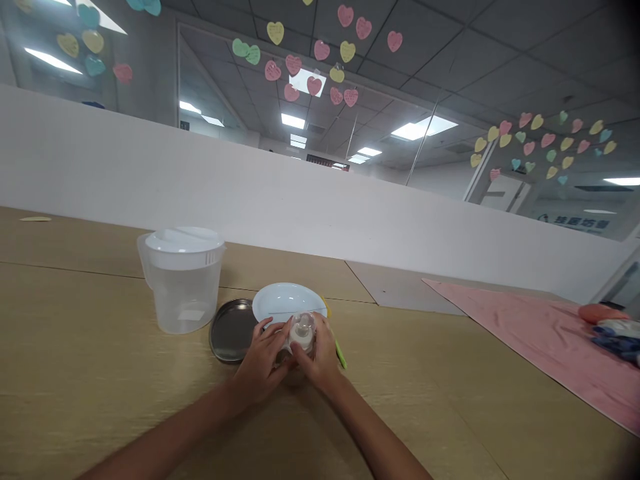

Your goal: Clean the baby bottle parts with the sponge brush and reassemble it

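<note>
Between my two hands is a baby bottle [301, 337] with a white collar and a clear dome cap over its teat. My left hand [263, 353] is closed around the bottle's left side, below the collar. The fingers of my right hand [320, 353] wrap the cap and collar from the right, with the thumb across the front. Most of the bottle's body is hidden by the hands. Just behind it lies a white oval dish [285, 299]. A round dark metal pan [231, 331] sits to the left, close to my left hand.
A clear plastic pitcher [185, 293] with a white lid stands at the left. Something green [341, 355] shows beside my right hand. A pink cloth [540, 333] covers the table's right side, with an orange item [603, 313] on it. A white partition [300, 207] runs along the back.
</note>
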Demonstrator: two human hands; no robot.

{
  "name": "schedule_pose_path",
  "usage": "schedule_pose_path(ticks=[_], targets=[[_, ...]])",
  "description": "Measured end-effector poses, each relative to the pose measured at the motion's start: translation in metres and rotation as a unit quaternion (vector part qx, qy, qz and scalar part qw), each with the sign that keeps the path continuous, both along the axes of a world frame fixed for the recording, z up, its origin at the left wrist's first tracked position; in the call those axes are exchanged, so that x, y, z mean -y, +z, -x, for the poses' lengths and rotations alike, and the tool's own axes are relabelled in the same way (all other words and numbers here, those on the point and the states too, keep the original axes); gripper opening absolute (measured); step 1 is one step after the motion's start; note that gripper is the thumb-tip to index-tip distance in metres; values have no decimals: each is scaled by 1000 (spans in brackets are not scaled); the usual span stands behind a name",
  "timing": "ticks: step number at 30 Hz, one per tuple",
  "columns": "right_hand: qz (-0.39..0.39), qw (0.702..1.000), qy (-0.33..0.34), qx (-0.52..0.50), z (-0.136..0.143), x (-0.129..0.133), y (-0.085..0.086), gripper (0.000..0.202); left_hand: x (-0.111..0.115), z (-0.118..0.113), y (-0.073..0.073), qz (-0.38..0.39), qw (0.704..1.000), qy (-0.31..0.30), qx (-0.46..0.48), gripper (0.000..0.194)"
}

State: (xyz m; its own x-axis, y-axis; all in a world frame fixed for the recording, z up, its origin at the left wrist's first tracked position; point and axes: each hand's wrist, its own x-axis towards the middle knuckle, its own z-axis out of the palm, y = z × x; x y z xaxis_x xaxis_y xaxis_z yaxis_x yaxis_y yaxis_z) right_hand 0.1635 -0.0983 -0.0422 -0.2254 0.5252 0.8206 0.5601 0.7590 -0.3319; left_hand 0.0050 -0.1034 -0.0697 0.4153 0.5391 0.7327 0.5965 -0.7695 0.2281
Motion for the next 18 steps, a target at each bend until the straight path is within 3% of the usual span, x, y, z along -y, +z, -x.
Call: schedule_pose_path(ticks=[6, 13, 18], targets=[[-17, 1000, -12, -6, 1, -1, -4, 37, -2, 0, -4, -13, 1000, -6, 21, 54], [-21, 1000, -22, 1, 6, 2, -4, 16, -2, 0, -7, -7, 999, -2, 50, 53], [-38, 999, -33, 1, 6, 3, -10, 23, -2, 1, -9, 29, 997, -3, 70, 54]])
